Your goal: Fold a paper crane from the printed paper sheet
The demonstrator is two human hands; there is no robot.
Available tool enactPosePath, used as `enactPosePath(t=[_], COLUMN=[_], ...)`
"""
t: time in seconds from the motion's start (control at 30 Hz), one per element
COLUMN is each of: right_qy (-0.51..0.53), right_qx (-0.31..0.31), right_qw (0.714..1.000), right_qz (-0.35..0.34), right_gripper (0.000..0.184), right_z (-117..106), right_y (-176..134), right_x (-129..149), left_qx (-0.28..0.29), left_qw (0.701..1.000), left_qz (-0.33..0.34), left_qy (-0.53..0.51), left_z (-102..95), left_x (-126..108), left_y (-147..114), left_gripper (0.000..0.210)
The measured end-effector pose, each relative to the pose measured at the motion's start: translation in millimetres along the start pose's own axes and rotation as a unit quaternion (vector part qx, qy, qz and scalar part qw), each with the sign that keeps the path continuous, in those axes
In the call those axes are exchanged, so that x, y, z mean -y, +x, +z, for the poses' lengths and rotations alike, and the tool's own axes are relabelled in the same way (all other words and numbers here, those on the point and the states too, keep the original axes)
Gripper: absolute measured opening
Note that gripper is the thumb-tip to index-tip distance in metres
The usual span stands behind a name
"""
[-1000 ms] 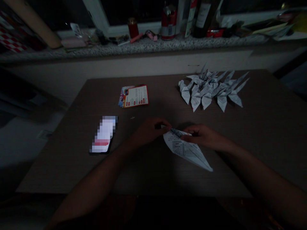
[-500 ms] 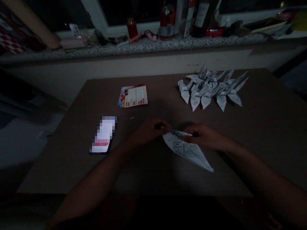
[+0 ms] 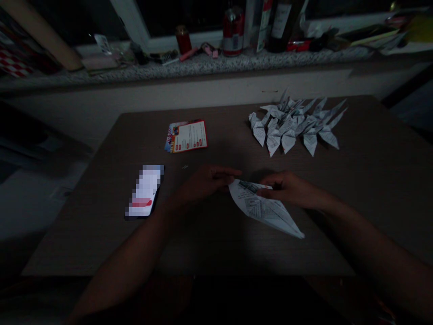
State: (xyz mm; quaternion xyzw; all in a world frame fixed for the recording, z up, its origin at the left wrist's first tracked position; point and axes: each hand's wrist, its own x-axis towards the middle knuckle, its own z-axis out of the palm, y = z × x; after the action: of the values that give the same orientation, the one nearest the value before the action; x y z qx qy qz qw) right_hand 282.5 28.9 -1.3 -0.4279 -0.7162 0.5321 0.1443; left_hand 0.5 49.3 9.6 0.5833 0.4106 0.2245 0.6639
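Note:
Between my hands is a folded sheet of printed paper (image 3: pixel 260 207), white with dark text, its long point aimed down and to the right. My right hand (image 3: pixel 287 189) pinches the paper's upper right edge, thumb on top. At the paper's upper left corner, my left hand (image 3: pixel 218 176) has its thumb and fingers closed on the tip, with the index finger stretched along above it. Beyond the right hand stands a cluster of several folded paper cranes (image 3: pixel 294 126), made of similar printed paper.
A phone (image 3: pixel 145 192) with a lit, blurred screen lies left on the wooden table (image 3: pixel 101 234). Behind it sits a small stack of printed cards (image 3: pixel 187 135). Along the back runs a granite sill (image 3: pixel 135 72) with a red jar (image 3: pixel 183 40), a bottle (image 3: pixel 280 25) and clutter.
The fingers of my left hand have straightened somewhat at the paper's corner. The paper's long point has swung slightly up and to the right. The camera view has shifted a little.

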Motion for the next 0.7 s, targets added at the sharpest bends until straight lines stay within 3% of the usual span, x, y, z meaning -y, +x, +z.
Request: enactPosePath(t=[0.13,0.27,0.4,0.7], right_qy=[0.016,0.039,0.020,0.008], right_qx=[0.015,0.038,0.053,-0.013], right_qw=[1.000,0.998,0.998,1.000], right_qz=[0.011,0.025,0.006,-0.020], right_gripper=[0.040,0.039,0.037,0.042], right_z=[-0.1,3.7,9.4,7.4], right_y=[0.5,3.3,7.1,8.7], right_x=[-1.0,-1.7,-3.7,1.2], left_qx=[-0.024,-0.044,-0.011,-0.040], left_qw=[0.996,0.974,0.950,0.959], left_qz=[0.044,0.095,0.095,0.077], left_qy=[0.076,0.203,0.297,0.270], left_z=[2.3,15.1,31.2,23.5], left_x=[-3.4,-8.6,-8.6,1.9], left_y=[-1.4,-4.5,-4.6,3.3], left_gripper=[0.036,0.028,0.020,0.020])
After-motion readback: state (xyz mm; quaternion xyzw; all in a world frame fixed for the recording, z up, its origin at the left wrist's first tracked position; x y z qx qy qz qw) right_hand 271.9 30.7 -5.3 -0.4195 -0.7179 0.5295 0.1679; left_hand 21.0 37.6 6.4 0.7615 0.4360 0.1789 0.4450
